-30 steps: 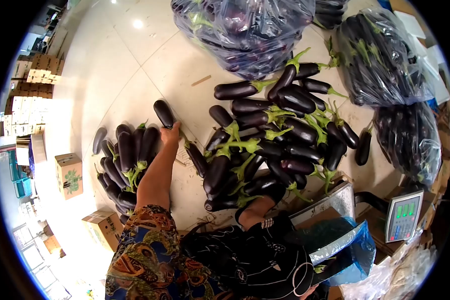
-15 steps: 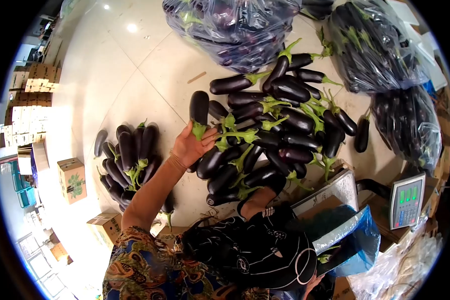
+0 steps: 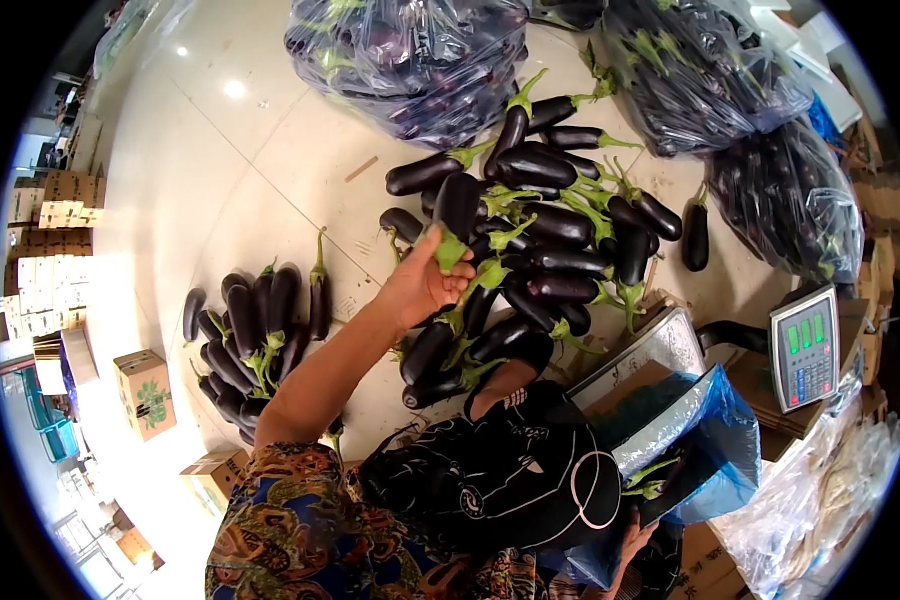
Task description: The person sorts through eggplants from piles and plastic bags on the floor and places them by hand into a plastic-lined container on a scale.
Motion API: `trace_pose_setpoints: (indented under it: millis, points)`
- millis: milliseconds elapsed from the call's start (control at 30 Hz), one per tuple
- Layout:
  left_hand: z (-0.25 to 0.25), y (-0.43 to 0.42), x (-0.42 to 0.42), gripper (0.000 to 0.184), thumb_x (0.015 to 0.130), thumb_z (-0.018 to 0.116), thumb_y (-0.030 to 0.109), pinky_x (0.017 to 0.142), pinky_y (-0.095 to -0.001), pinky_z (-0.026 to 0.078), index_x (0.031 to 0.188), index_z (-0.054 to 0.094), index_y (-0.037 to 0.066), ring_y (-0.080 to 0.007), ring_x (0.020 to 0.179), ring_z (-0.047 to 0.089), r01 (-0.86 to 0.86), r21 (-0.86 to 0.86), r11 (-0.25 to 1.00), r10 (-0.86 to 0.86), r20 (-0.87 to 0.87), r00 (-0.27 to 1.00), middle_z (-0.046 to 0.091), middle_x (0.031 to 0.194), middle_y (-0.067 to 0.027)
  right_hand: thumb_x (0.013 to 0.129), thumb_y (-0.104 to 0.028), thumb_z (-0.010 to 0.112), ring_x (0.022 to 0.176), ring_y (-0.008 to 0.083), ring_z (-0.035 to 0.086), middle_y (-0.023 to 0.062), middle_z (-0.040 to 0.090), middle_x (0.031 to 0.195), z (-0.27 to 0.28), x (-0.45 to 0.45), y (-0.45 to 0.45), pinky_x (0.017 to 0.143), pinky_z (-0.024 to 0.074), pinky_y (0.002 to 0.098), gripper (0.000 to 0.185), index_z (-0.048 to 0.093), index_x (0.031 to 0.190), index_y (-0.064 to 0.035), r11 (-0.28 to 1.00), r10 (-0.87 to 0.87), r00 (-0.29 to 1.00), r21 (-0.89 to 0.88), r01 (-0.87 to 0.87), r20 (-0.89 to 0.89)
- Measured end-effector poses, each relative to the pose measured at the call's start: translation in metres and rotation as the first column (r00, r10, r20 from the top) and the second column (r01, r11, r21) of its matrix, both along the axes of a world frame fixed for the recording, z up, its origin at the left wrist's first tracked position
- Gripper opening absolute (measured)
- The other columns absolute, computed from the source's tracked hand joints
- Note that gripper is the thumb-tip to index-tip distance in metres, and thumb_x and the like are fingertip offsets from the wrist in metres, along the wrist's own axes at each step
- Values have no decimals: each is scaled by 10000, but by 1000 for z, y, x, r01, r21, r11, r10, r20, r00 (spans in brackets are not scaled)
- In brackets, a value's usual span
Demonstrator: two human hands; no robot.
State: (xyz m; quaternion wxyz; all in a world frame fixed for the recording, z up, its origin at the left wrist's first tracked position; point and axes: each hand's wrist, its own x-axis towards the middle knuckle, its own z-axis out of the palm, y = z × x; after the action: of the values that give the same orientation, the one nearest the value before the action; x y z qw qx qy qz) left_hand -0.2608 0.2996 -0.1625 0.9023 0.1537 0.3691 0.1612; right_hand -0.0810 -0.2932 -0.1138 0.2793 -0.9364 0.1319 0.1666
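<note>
My left hand is closed round the green cap of a dark purple eggplant, whose body points away from me over a loose heap of eggplants. Low in the view, my right hand is partly hidden by dark clothing; its fingers close on the edge of a blue plastic bag. Green stems and dark eggplants show inside the bag's mouth. To the left of my forearm lies a smaller group of eggplants, with a single eggplant at its right side, stem pointing away.
Large clear bags full of eggplants stand at the back and right. A digital scale display with green digits rises beside its metal platform. Cardboard boxes stand at left.
My left hand has moved right over the heap and is now closed round an eggplant's cap. An eggplant now lies on formerly bare floor beside the left group. The view has shifted slightly.
</note>
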Motion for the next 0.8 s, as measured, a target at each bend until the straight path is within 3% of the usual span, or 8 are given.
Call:
trace_pose_setpoints:
  millis: [33, 100, 167, 233, 300, 433, 600, 800]
  points:
    - [-3, 2, -3, 627, 890, 616, 574, 730, -378, 501, 1155, 568, 8, -279, 833, 612, 97, 312, 945, -30, -212, 977, 649, 965, -129, 828, -280, 717, 1058, 327, 578, 233, 587, 1249, 1, 2, 3, 926, 442, 382, 695, 428, 1370, 46, 1000, 1, 1000, -21, -1, -14]
    - [-33, 7, -21, 624, 867, 669, 527, 789, -398, 499, 1212, 544, 22, -306, 906, 597, 424, 710, 562, 113, -574, 811, 635, 1019, -147, 828, -297, 714, 1053, 331, 581, 235, 593, 1240, -7, 2, -6, 924, 442, 381, 704, 426, 1374, 41, 999, 37, 998, -39, -35, 43]
    - [-93, 37, -70, 662, 812, 739, 432, 920, -428, 463, 1275, 498, 25, -365, 1083, 541, 647, 761, -44, 688, -446, 572, 593, 1167, -177, 829, -309, 708, 1047, 335, 586, 236, 601, 1227, -11, 0, -9, 919, 444, 382, 707, 424, 1376, 36, 998, 39, 998, -55, -36, 57]
    - [-129, 54, -143, 737, 759, 780, 360, 992, -451, 420, 1335, 442, 49, -417, 1183, 484, 811, 529, 250, 761, -625, 174, 537, 1283, -183, 831, -315, 699, 1039, 339, 593, 235, 611, 1210, -4, -1, 1, 913, 447, 385, 703, 423, 1377, 32, 997, 4, 999, -71, -2, 32]
    - [-126, 41, -193, 777, 770, 763, 305, 985, -478, 425, 1401, 370, 82, -443, 1221, 462, 822, 70, 566, 373, -910, -179, 514, 1320, -185, 832, -301, 694, 1023, 341, 601, 233, 620, 1193, -1, -2, 6, 903, 453, 387, 694, 423, 1376, 35, 1000, -13, 999, -13, 14, 31]
    - [-141, 4, -242, 859, 774, 712, 222, 955, -503, 452, 1482, 232, 134, -437, 1089, 580, 706, 86, 703, 335, -915, -223, 591, 1200, -232, 834, -240, 698, 1060, 364, 613, 263, 608, 1219, -6, -1, -3, 928, 468, 395, 672, 423, 1385, 30, 1000, 9, 999, -10, -8, 50]
    - [-193, 0, -264, 959, 680, 780, 374, 955, -495, 460, 1446, 289, 69, -454, 1124, 580, 693, 202, 692, 382, -917, -113, 616, 1170, -281, 830, -240, 703, 1060, 365, 611, 259, 617, 1201, -11, -3, -5, 939, 456, 379, 681, 413, 1390, 17, 998, -34, 998, 53, 32, 47]
    - [-93, -6, -164, 876, 718, 773, 334, 855, -417, 491, 1430, 374, 15, -352, 990, 618, 462, 692, 555, 504, -721, 474, 631, 1079, -241, 840, -238, 716, 1061, 342, 609, 236, 632, 1185, -12, -2, -4, 939, 453, 370, 660, 422, 1383, -6, 999, 1, 997, 49, -5, 83]
